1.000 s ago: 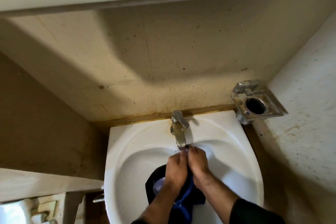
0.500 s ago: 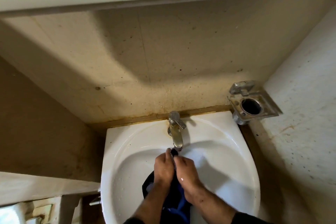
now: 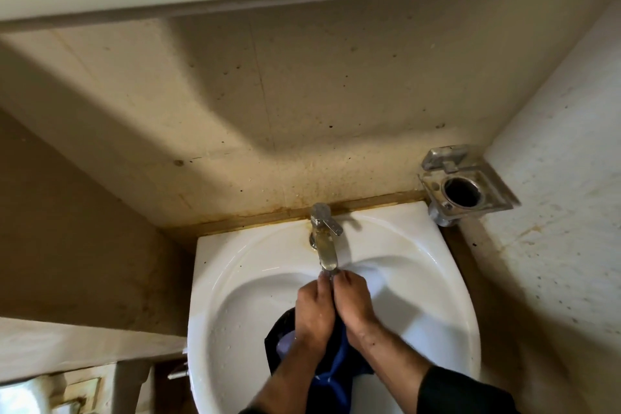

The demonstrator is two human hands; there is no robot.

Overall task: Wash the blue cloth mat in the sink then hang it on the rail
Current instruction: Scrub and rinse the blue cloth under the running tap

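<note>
Both hands grip blue cloth mat, mostly hidden beneath.

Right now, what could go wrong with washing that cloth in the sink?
Both hands, left and right, hold the cloth bunched right under the tap, so water might splash over the sink rim. The cloth sits low in the bowl and may cover the drain, hidden here.

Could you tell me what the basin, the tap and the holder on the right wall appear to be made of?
The basin looks like glazed white ceramic: smooth, with glossy highlights. The tap seems chromed metal, shiny but dulled by yellowish deposits. The wall holder also looks like polished metal, silvery and reflective; plated plastic cannot be ruled out.
</note>
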